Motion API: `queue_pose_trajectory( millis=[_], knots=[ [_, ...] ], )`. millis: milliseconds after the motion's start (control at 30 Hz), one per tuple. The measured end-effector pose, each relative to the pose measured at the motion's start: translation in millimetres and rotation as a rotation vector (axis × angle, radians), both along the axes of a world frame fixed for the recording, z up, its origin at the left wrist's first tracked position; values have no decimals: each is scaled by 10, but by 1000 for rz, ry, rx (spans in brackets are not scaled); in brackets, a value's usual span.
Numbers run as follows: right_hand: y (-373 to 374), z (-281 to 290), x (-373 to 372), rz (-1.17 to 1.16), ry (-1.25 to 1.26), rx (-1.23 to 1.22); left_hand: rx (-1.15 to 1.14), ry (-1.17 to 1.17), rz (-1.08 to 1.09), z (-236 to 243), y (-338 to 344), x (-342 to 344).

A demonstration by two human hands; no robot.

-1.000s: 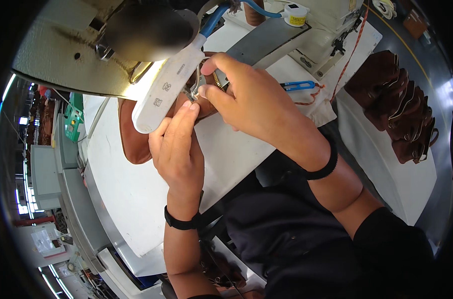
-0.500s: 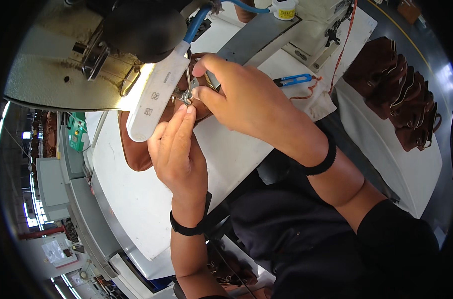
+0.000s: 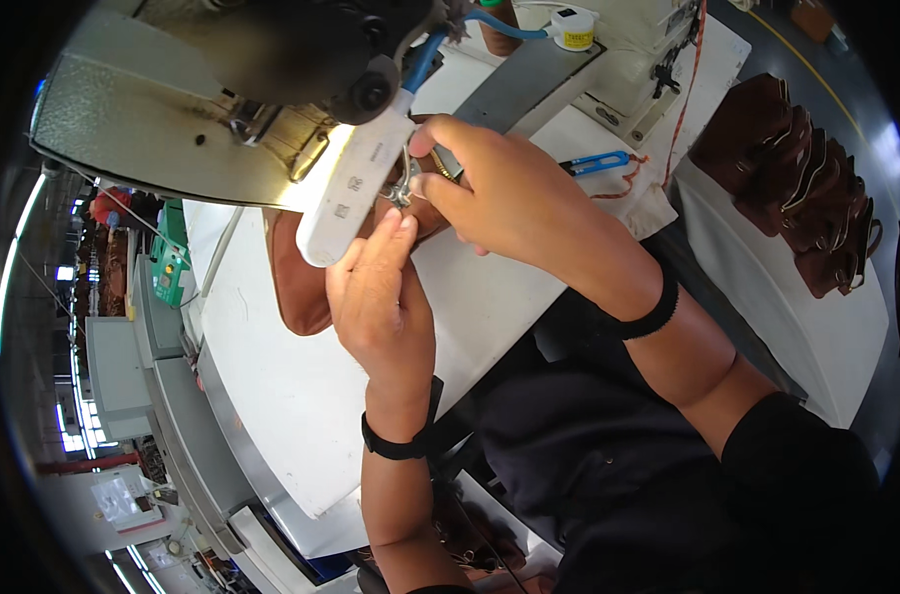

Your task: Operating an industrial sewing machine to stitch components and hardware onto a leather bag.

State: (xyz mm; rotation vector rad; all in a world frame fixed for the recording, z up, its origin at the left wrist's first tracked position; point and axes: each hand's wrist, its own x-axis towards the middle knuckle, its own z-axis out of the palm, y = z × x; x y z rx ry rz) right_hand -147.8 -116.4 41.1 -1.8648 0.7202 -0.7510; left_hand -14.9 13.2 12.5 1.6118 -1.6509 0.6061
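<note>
A sewing machine (image 3: 183, 139) reaches in from the upper left, a lit white lamp bar (image 3: 346, 203) slanting in front of its needle area. Under it lies a brown leather piece (image 3: 300, 287), partly hidden by the lamp and my hands. My left hand (image 3: 381, 302) has its fingertips drawn together at the small metal presser foot (image 3: 400, 193). My right hand (image 3: 514, 188) curls round from the other side, thumb and forefinger closed by the same metal parts. Whatever either hand's fingertips pinch is too small to make out. A brass-coloured zip (image 3: 440, 165) shows beside my right fingers.
Blue thread snips (image 3: 597, 163) on an orange cord lie right of my right hand, on the white table (image 3: 272, 436). Behind them stand the machine's column (image 3: 633, 89) and a small white bottle (image 3: 573, 30). Several dark brown leather bags (image 3: 792, 178) are heaped at the far right.
The whole view has shifted, so the machine, leather and both hands appear farther right. Against the presser foot, both hands keep nearly the same pose.
</note>
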Motion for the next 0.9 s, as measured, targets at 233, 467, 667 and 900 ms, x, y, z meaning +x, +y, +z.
queue_pose_trajectory(
  millis=[233,467,667,900],
  knots=[
    [-9,48,-28,7,28,45,22,34,21,-4,7,-32],
    [10,-30,-8,12,18,22,27,-15,31,19,34,-21],
    [13,-289,-131,-3,-103,-55,73,-192,187,58,88,-248],
    [-72,-264,-252,-6,-286,169,355,268,290,113,332,-514]
  ],
)
